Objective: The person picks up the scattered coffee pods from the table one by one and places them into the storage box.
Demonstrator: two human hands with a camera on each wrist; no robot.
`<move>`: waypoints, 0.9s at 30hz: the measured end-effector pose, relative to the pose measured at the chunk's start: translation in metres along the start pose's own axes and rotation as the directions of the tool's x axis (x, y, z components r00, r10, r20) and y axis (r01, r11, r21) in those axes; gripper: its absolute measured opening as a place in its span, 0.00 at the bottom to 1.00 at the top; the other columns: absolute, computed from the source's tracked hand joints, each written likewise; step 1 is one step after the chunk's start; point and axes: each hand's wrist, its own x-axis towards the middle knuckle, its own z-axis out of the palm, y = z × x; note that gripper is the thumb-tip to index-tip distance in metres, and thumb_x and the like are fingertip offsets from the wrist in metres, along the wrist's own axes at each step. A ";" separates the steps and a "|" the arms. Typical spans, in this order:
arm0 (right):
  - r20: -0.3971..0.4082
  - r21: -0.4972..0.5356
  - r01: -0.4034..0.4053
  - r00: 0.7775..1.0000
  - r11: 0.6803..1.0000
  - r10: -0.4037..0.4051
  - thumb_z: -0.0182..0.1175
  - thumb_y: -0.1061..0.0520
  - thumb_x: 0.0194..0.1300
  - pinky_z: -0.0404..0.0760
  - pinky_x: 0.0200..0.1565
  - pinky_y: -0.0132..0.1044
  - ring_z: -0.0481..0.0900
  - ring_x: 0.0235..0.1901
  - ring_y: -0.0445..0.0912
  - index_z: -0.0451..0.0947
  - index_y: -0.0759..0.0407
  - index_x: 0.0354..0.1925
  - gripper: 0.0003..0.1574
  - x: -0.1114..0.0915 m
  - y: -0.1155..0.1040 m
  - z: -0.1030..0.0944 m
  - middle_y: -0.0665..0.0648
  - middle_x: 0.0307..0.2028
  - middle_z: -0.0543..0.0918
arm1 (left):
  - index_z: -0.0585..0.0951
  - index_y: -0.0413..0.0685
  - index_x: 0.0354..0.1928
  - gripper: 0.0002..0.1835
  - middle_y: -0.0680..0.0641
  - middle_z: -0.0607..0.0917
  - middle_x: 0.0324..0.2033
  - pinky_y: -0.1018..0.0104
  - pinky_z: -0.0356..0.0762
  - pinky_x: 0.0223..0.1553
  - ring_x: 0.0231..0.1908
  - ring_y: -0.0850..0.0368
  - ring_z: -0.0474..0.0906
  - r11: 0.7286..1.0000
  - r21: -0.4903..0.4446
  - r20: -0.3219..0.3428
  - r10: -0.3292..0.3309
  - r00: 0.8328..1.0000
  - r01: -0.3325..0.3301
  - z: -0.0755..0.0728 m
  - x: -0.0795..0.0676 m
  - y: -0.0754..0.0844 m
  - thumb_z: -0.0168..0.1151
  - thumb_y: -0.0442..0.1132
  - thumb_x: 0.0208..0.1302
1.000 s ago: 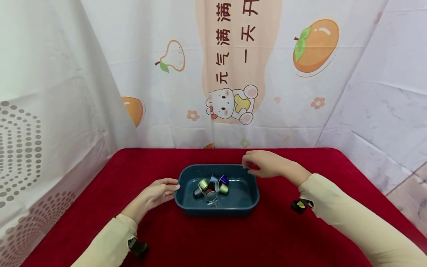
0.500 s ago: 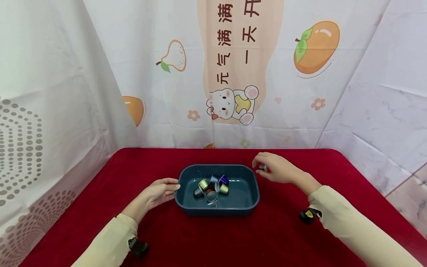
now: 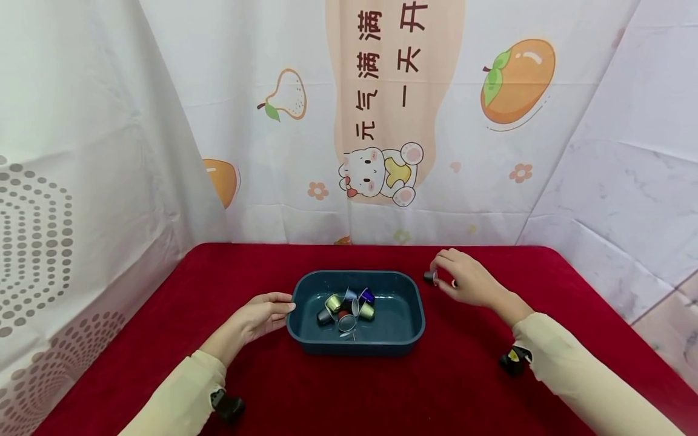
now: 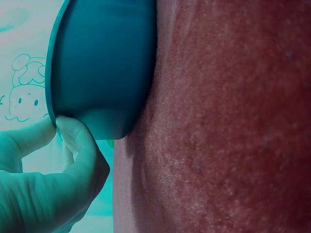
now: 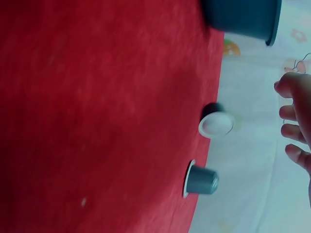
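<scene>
My left hand (image 3: 264,318) pinches the left rim of a dark blue bin (image 3: 403,346) between thumb and fingers. The left wrist view shows that hand (image 4: 63,179) at the rim of the bin (image 4: 107,58). Several coffee capsules lie in the bin, among them a yellow-green capsule (image 3: 334,302) and a blue capsule (image 3: 367,296). Right of the bin, my right hand (image 3: 463,277) hovers with loosely bent fingers, holding nothing. Beside its fingertips lies a dark capsule (image 3: 429,276). In the right wrist view, a white-lidded capsule (image 5: 216,124) and a grey capsule (image 5: 201,179) rest on the cloth, apart from the hand (image 5: 299,111).
A red cloth (image 3: 360,393) covers the table. Behind it hangs a white curtain (image 3: 272,181) printed with fruit and a cartoon figure. More white cloth closes off both sides. A black wrist camera (image 3: 512,361) sits on the right sleeve.
My right hand has moved right, away from the bin's far right corner, uncovering a dark capsule on the cloth. The left hand stays at the rim.
</scene>
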 end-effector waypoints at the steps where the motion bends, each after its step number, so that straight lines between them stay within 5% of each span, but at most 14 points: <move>1: -0.005 -0.011 0.013 1.000 1.000 -0.013 0.73 0.61 0.44 0.77 0.37 0.39 0.73 0.33 0.43 0.77 0.57 0.34 0.17 -0.001 0.003 0.000 0.53 0.34 0.80 | 0.63 0.29 0.63 0.27 0.49 0.81 0.40 0.70 0.81 0.45 0.37 0.63 0.81 1.000 -0.003 0.000 0.002 1.000 -0.002 0.000 -0.001 0.001 0.58 0.34 0.66; 16: 0.058 -0.143 0.088 0.995 0.986 -0.081 0.73 0.62 0.40 0.75 0.35 0.39 0.71 0.33 0.43 0.76 0.57 0.31 0.18 -0.023 0.024 0.005 0.53 0.32 0.76 | 0.64 0.29 0.63 0.27 0.49 0.81 0.40 0.69 0.81 0.44 0.37 0.63 0.81 1.000 0.006 -0.009 0.008 1.000 -0.008 0.001 -0.003 -0.001 0.58 0.34 0.66; 27: 0.114 -0.176 0.071 0.992 0.982 -0.051 0.71 0.62 0.43 0.72 0.33 0.37 0.68 0.32 0.42 0.75 0.56 0.31 0.16 -0.031 0.038 0.009 0.51 0.31 0.75 | 0.63 0.29 0.63 0.27 0.49 0.82 0.40 0.69 0.82 0.44 0.37 0.63 0.81 1.000 0.006 -0.013 0.008 1.000 -0.008 0.001 -0.002 -0.001 0.57 0.34 0.66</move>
